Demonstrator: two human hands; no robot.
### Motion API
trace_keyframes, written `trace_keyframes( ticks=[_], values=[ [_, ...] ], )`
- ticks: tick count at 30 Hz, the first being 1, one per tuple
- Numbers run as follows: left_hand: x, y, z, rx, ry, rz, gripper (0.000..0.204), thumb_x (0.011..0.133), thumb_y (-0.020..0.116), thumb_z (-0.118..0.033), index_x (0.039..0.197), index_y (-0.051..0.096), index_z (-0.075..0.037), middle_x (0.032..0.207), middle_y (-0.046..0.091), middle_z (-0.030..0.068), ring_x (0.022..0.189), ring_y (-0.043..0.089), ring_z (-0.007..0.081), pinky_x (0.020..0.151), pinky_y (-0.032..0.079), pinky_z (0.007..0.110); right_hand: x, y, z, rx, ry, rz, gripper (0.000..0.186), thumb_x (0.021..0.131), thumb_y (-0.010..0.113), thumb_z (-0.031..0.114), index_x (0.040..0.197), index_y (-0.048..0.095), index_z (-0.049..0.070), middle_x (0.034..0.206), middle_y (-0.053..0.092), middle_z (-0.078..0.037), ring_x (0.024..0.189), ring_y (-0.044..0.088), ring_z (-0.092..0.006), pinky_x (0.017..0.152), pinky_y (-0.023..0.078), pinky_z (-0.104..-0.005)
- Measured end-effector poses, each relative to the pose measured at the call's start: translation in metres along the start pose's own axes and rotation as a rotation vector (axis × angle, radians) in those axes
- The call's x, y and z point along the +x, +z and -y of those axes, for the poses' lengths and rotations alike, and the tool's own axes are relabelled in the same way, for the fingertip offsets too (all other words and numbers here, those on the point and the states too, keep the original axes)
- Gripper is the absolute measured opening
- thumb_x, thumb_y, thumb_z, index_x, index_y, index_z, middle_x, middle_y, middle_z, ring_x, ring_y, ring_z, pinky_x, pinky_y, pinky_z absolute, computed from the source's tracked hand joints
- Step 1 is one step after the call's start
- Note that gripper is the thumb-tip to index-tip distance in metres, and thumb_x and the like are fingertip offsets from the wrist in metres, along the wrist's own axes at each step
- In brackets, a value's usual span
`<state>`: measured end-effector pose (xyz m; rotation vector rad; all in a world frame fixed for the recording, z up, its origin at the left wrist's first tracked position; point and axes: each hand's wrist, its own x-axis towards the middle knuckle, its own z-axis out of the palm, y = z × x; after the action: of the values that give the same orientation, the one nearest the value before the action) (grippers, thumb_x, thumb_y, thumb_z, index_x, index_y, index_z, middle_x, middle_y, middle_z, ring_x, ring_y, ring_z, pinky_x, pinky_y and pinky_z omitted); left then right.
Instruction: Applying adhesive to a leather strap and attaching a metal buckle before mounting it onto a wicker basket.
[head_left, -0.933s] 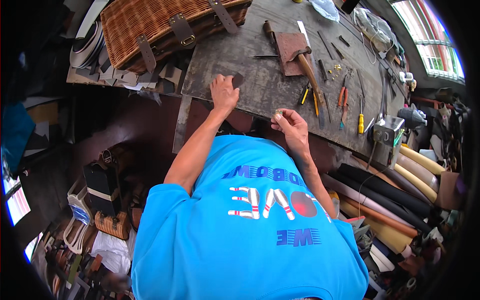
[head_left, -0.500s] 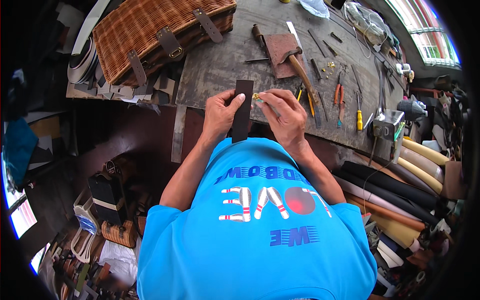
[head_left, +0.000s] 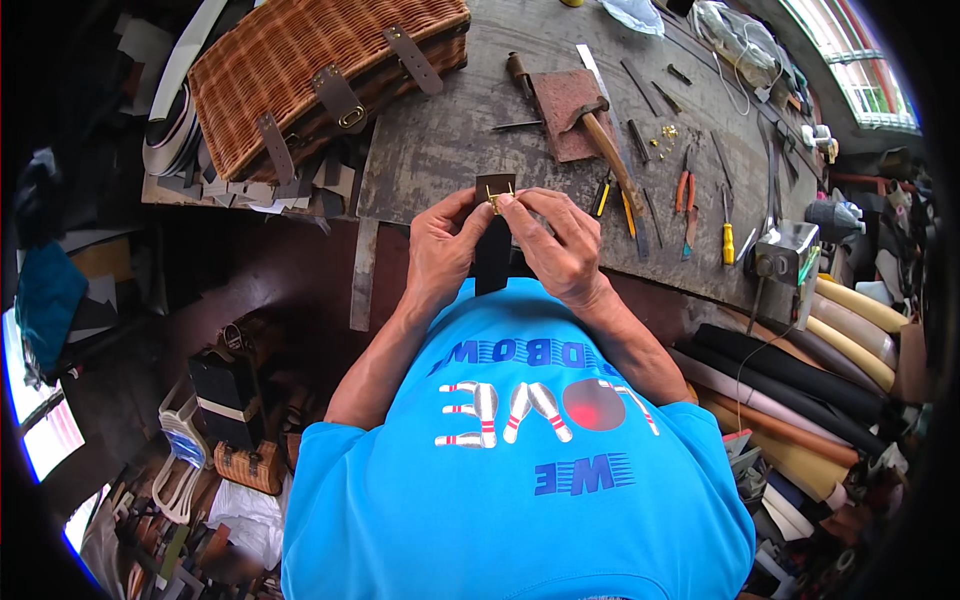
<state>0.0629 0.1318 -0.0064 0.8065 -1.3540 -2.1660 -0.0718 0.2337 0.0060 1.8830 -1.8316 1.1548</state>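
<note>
1. Across my blue shirt [head_left: 520,520], three lines of lettering stand upside down to my view.
2. Nearest my collar: a short word in dark blue, streaked letters [head_left: 595,474].
3. Mid-chest: large letters built from white bowling pins [head_left: 552,415] and a red ball [head_left: 597,411].
4. Toward my waist: more dark blue lettering [head_left: 547,352], cut off where the cloth curves away.

Basket [head_left: 320,70] left, hammer [head_left: 610,155] right (strap [head_left: 492,258] nearer).

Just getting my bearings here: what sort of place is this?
Probably a workshop for bags or leatherwork: a wicker case with straps, a worn bench bearing a hammer and a screwdriver, and stacked rolls of material suggest it.
</note>
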Motion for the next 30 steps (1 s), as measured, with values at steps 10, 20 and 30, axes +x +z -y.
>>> trace_keyframes(
  ticks=[10,20,30],
  values=[
    [0.002,-0.002,0.001,-0.150,-0.044,0.022,0.027,0.099,0.062,-0.016,0.119,0.067,0.001,0.097,0.072,0.0048,0.079,0.065,0.0056,0.065,0.054,0.020,0.007,-0.001,0.006,-0.064,0.016,0.013,0.038,0.075,0.065,0.009,0.111,0.068,-0.002,0.096,0.066,-0.012,0.088,0.069,-0.0274,0.073,0.058,-0.0361],
    [0.004,-0.005,0.003,-0.185,-0.064,0.009,0.026,0.098,0.063,-0.015,0.119,0.067,0.001,0.098,0.072,0.0054,0.080,0.065,0.0059,0.069,0.054,0.021,0.010,0.001,0.009,-0.072,0.021,0.007,0.038,0.075,0.065,0.010,0.110,0.069,-0.002,0.096,0.066,-0.011,0.088,0.069,-0.0260,0.073,0.058,-0.0358],
    [0.003,-0.004,0.001,-0.199,-0.056,-0.005,0.026,0.098,0.063,-0.014,0.117,0.067,0.002,0.096,0.072,0.0056,0.080,0.065,0.0061,0.068,0.054,0.021,0.011,0.002,0.011,-0.070,0.046,0.028,0.037,0.075,0.064,0.011,0.110,0.069,-0.002,0.097,0.066,-0.011,0.089,0.069,-0.0270,0.075,0.058,-0.0368]
  ],
)
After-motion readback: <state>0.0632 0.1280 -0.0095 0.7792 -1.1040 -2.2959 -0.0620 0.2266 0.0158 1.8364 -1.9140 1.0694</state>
